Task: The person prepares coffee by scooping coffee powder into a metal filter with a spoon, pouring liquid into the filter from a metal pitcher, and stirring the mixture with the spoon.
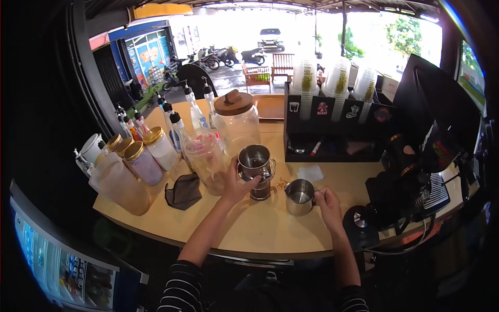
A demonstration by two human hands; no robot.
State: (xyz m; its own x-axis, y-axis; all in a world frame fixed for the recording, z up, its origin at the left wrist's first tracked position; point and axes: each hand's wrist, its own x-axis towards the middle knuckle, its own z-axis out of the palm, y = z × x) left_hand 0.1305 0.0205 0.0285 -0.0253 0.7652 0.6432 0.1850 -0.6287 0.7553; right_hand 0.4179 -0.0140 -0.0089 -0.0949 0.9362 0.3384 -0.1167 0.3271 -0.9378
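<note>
My left hand [238, 184] is closed around the side of a steel cup-shaped vessel [254, 157], its thumb across the front. That vessel sits on or in a darker lower container [260, 190] with a metal frame, on the counter; how the two join is unclear. To the right, my right hand [328, 202] grips the handle of a steel milk pitcher [300, 196], which is upright at the counter's surface. A white paper piece [311, 172] lies just behind the pitcher. Left of my left hand stands a clear plastic jug [205, 161].
A dark cloth [183, 192], gold-lidded jars [137, 162], pump bottles [193, 108] and a frosted pitcher [120, 184] crowd the left. Behind stand a wooden-lidded glass jar [237, 125] and a black organizer [332, 132] with stacked cups. A black machine [387, 195] occupies the right.
</note>
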